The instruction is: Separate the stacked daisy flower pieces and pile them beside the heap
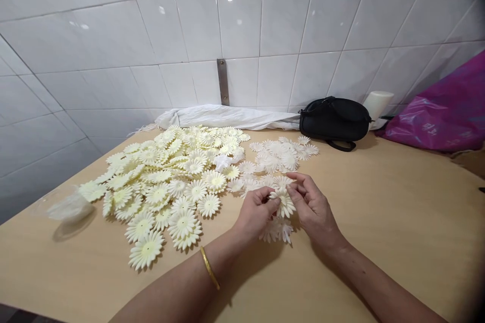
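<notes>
Between my two hands is a pale yellow daisy-shaped flower (pixel 283 203). My left hand (pixel 259 211) pinches its left side, and my right hand (pixel 308 203) has thumb and fingers closed at its upper right edge. A few whitish petal pieces (pixel 271 232) lie just below it, partly hidden by my left hand. Left of my hands spreads a big heap of cream-yellow flowers (pixel 162 176). Thinner whitish flowers (pixel 282 154) form a smaller pile beyond my hands.
A clear bowl (pixel 70 209) with white material sits at the left edge. Along the tiled wall lie a white cloth (pixel 227 117), a black case (pixel 335 119), a white bottle (pixel 378 103) and a purple bag (pixel 441 111). The wooden table (pixel 397 212) extends right.
</notes>
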{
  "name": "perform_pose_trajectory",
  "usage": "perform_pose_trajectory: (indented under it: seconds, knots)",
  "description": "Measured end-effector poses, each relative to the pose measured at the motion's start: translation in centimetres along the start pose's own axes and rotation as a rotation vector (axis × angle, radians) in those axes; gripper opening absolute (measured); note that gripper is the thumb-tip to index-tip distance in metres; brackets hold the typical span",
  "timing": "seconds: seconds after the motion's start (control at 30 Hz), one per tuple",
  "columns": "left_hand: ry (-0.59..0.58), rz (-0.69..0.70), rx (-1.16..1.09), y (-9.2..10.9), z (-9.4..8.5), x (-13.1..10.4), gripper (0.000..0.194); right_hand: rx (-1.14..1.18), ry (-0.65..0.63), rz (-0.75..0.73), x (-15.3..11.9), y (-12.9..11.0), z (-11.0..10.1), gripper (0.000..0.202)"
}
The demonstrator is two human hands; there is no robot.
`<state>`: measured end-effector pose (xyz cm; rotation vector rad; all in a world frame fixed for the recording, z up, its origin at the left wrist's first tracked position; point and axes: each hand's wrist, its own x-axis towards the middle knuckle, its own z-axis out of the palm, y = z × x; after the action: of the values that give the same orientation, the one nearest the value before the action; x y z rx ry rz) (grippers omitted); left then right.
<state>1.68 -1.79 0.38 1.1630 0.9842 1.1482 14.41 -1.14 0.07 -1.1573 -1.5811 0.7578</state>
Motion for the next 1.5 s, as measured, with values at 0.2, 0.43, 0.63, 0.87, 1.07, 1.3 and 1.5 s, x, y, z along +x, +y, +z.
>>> perform_pose_trajectory:
  seconds: [0.2,0.43,0.63,0.87,1.07,1.3,1.5]
  knots:
    - [0.090,0.012,-0.008,0.1,-1.4,0.8,0.024,0.194,0.006,0.148,1.0,1.0,-0.4,0.029]
    - [0.077,0.006,-0.023,0.6,-1.0,0.5,0.033,0.519,-0.295,0.320,0.5,-0.2,0.0,0.032]
    - [0.087,-0.115,-0.072,0.7,-0.5,0.1,0.043,0.666,-0.345,0.327,0.3,-0.5,0.1,0.022]
    - [-0.066,-0.112,-0.282,0.1,-0.8,0.4,0.033,0.534,-0.084,0.260,0.9,0.5,-0.1,0.023]
    - [-0.047,-0.107,-0.288,-0.1,-0.8,0.5,0.026,0.491,0.115,0.187,1.1,0.8,-0.1,0.017]
    - [0.060,-0.063,-0.246,-0.3,-1.4,0.9,0.025,0.673,0.270,0.275,2.3,1.3,-1.2,0.021]
    - [0.095,0.035,-0.008,0.4,-1.6,0.8,0.021,0.524,0.247,0.224,2.3,1.8,-1.2,0.020]
